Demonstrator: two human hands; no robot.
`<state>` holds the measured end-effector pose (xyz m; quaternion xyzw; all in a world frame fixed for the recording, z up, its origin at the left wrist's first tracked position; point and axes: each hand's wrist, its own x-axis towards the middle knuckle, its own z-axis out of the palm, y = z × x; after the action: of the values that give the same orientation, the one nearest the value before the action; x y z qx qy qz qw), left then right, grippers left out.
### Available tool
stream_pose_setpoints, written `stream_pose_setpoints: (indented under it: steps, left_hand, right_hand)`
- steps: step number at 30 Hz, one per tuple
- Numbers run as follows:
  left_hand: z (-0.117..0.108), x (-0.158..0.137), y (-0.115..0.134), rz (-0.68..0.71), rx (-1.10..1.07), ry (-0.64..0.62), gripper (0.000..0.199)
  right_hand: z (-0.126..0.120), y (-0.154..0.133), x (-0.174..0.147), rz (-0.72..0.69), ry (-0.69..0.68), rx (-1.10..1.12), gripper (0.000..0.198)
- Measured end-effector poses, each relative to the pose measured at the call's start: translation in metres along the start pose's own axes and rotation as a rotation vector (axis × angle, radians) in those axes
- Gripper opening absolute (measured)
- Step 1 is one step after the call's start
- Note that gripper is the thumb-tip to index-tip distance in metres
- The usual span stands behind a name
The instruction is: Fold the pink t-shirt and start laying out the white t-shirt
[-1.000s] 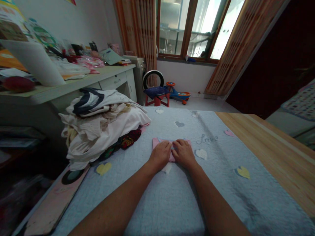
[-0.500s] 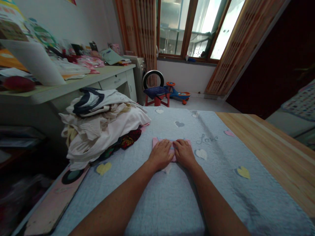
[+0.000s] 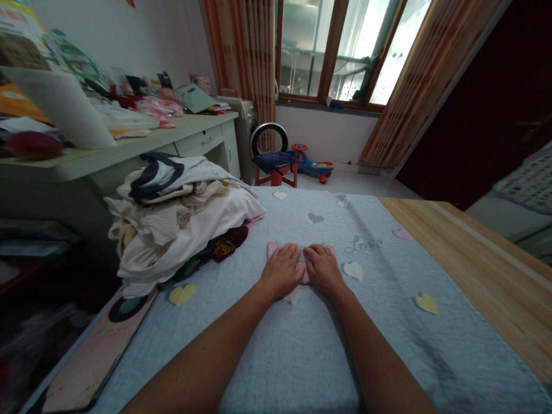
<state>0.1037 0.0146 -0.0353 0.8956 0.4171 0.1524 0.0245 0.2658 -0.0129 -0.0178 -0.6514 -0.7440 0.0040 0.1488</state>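
A small pink folded cloth (image 3: pixel 271 248) lies flat on the pale blue heart-patterned cover (image 3: pixel 293 345). Its corners stick out beyond my fingers, while most of it is hidden under both hands. My left hand (image 3: pixel 282 270) rests palm down on its left part, fingers stretched forward. Close beside it, my right hand (image 3: pixel 322 267) presses down on the right part with fingers slightly bent. The two thumbs nearly meet over the cloth's near edge.
To the left is a heap of clothes (image 3: pixel 185 213), with a pink board (image 3: pixel 97 351) on the near side. Bare wood (image 3: pixel 466 241) shows along the right. Beyond the far edge stand a red stool (image 3: pixel 276 175) and a blue ride-on toy (image 3: pixel 317 167). A cluttered desk (image 3: pixel 198 129) stands at the back left.
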Motion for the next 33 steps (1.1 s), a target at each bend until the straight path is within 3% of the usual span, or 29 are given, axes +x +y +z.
stream_pose_setpoints:
  steps: [11,20,28,33]
  left_hand:
    - [-0.006,0.000,0.000,0.101,-0.020,0.071,0.040]
    - [-0.020,0.000,0.004,-0.051,0.064,0.116,0.028]
    - [-0.018,0.002,0.004,-0.056,0.078,0.077,0.020]
    - [-0.016,0.000,0.002,-0.047,0.082,0.085,0.026]
  right_hand:
    - [-0.001,0.001,0.000,0.015,0.004,0.035,0.033]
    - [0.000,0.002,0.000,-0.009,0.034,0.036,0.033]
    - [0.005,0.005,0.001,-0.008,0.039,0.048,0.032]
    - [0.005,0.005,0.001,-0.008,0.028,0.049,0.033]
